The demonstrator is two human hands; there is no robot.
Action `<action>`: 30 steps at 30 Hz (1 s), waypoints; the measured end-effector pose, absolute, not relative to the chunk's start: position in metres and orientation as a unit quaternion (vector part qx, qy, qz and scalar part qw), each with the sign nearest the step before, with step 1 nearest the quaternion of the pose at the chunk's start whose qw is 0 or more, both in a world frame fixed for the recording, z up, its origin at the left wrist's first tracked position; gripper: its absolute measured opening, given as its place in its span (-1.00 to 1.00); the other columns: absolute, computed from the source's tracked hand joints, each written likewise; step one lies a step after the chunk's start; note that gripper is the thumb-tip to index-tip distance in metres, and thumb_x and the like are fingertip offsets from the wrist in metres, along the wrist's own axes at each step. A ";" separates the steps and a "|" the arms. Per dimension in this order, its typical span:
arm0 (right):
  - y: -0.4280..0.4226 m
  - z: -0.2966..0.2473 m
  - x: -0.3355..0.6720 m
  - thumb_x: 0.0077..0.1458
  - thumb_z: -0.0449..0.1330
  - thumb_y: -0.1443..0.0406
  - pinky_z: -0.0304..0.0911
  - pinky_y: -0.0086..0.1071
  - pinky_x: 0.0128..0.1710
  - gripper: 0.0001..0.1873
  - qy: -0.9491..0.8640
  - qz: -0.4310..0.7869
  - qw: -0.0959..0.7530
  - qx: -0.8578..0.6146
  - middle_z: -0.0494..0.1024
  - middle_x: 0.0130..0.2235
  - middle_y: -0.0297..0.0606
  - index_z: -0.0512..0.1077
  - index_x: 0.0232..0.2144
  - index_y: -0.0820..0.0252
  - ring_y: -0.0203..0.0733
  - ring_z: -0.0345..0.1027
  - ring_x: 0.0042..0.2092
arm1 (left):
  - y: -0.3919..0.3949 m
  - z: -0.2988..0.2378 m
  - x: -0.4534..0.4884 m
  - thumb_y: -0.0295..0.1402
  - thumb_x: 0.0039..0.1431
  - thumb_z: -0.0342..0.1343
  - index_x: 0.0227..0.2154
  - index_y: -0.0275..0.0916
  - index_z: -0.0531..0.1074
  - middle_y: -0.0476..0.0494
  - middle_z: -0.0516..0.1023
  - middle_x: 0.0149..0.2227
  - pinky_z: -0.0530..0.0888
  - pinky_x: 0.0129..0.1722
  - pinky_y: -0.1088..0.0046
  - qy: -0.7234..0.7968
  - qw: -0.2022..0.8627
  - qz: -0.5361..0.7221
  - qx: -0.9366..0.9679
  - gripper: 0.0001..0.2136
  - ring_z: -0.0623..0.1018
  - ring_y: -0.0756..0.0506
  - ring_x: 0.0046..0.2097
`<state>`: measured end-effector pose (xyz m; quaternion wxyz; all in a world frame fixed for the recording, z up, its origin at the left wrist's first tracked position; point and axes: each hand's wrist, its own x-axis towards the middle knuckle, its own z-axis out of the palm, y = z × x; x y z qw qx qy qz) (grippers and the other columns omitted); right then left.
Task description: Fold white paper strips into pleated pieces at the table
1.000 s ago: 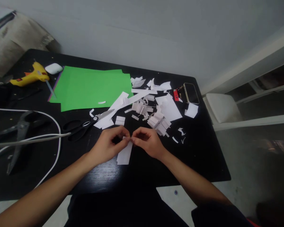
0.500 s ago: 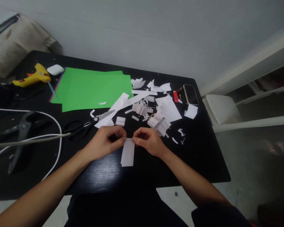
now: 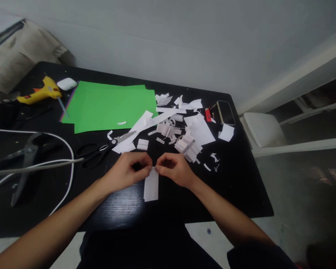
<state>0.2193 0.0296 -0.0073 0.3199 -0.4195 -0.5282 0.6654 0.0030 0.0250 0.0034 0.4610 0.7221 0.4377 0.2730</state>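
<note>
Near the front edge of the black table, a narrow white paper strip (image 3: pixel 151 185) hangs down between my hands. My left hand (image 3: pixel 131 169) pinches its upper left corner between thumb and forefinger. At the upper right corner, the fingertips of my right hand (image 3: pixel 175 168) are closed on the same strip. Its lower end looks doubled, with one layer slightly offset from the other. Just beyond my hands lie a small folded white paper piece (image 3: pixel 142 144) and a pile of folded paper pieces (image 3: pixel 188 146). Black-handled scissors (image 3: pixel 108 146) rest left of them, blades over white paper.
Green sheets (image 3: pixel 114 106) lie at the back, beside a yellow glue gun (image 3: pixel 43 92) and a white case (image 3: pixel 66 83). A white cable (image 3: pixel 72 164) loops at left over large dark shears (image 3: pixel 28 164). A red lighter (image 3: pixel 208 114) and a phone (image 3: pixel 225 112) sit at right.
Both hands have drawn slightly closer together along the strip's top edge and come a little nearer to me. The strip has shifted slightly downward in view with them.
</note>
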 end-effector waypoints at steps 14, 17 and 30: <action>0.040 -0.006 0.229 -0.01 0.40 0.26 0.31 -0.39 -0.40 -0.85 -0.533 0.654 0.317 -0.432 0.52 -0.52 -0.39 0.51 -0.45 0.19 -0.29 0.40 -0.46 | 0.027 0.006 -0.001 -0.40 0.19 0.14 -0.39 -0.24 0.52 0.01 0.56 -0.44 0.41 -0.37 0.52 0.449 0.433 0.282 0.729 -0.91 0.50 0.00 -0.39; 0.037 -0.005 0.226 -0.01 0.43 0.20 0.33 -0.39 -0.38 -0.80 -0.529 0.659 0.326 -0.423 0.53 -0.48 -0.38 0.53 -0.42 0.18 -0.29 0.41 -0.44 | 0.026 0.005 0.001 -0.39 0.19 0.14 -0.40 -0.24 0.52 0.01 0.56 -0.43 0.42 -0.36 0.52 0.443 0.432 0.284 0.732 -0.91 0.51 0.00 -0.38; 0.043 -0.003 0.232 0.01 0.37 0.26 0.29 -0.39 -0.40 -0.86 -0.525 0.640 0.348 -0.440 0.50 -0.48 -0.40 0.51 -0.46 0.18 -0.30 0.36 -0.45 | 0.030 0.008 -0.006 -0.45 0.17 0.15 -0.42 -0.24 0.52 0.04 0.55 -0.46 0.40 -0.36 0.52 0.456 0.430 0.306 0.717 -0.92 0.51 0.01 -0.40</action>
